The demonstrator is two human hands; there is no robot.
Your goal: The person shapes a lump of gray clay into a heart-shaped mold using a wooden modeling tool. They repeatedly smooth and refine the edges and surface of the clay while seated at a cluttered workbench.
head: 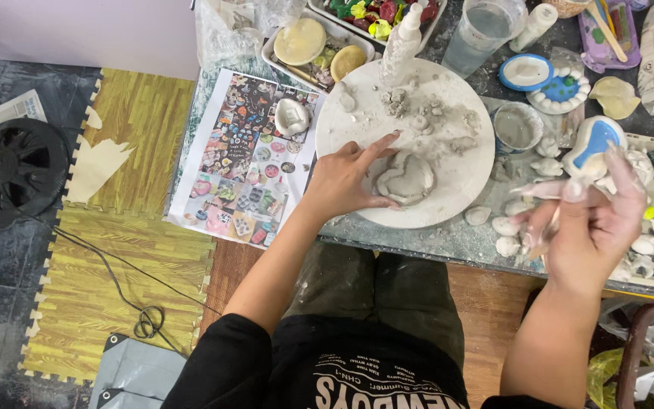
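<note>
Left hand (pixel 346 180): grip narrow, fingers and thumb curled against the rim of a grey heart-shaped clay piece (pixel 405 179), steadying it; index finger extended. The piece lies on a round white clay-smeared board (pixel 456 189) on the counter (pixel 418 238), at the board's near side. Right hand (pixel 596 220): raised over the counter's right side, clay-coated fingers pinched on a thin pale tool (pixel 543 189). A printed picture sheet (pixel 244 163) lies just left of the board.

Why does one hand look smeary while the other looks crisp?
Head view: the right hand is smeared by motion blur, its fingers ghosted; the left hand, resting beside the heart-shaped clay piece on the round white board, is sharp; light is even and soft, without strong shadows or glare.
</note>
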